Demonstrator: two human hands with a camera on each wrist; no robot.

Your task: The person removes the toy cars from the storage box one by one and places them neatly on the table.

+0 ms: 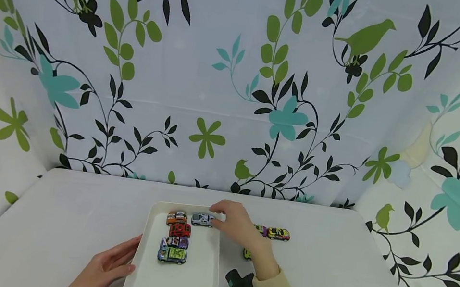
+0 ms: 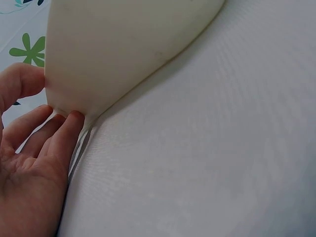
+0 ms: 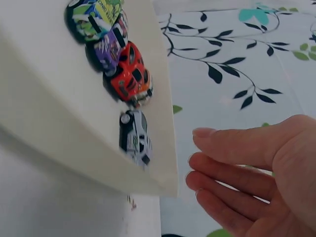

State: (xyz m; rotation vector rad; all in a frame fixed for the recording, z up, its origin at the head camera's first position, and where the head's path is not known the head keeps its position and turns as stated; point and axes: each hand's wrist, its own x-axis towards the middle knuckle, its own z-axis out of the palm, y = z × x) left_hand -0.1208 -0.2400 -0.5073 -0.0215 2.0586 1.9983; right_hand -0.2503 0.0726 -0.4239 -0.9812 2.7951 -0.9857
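In the head view my right hand (image 1: 237, 222) is over the far right corner of a white tray (image 1: 194, 284), its fingertips by a white toy car (image 1: 201, 220). The right wrist view shows its fingers apart from that car, holding nothing. My left hand (image 1: 109, 266) touches the tray's left outer wall with extended fingers, as the left wrist view (image 2: 39, 158) also shows. Toy cars stand in a column in the tray: an orange one (image 1: 176, 217), a red one (image 1: 180, 229), a purple one (image 1: 177, 241) and a green-and-blue one (image 1: 172, 255).
Right of the tray on the white table (image 1: 325, 282) are a yellow toy car (image 1: 278, 234), a purple one (image 1: 261, 229) and a green one (image 1: 247, 254), the last two partly hidden by the right arm. A black object (image 1: 239, 281) is beside the right sleeve. Patterned cloth (image 1: 237, 91) hangs behind.
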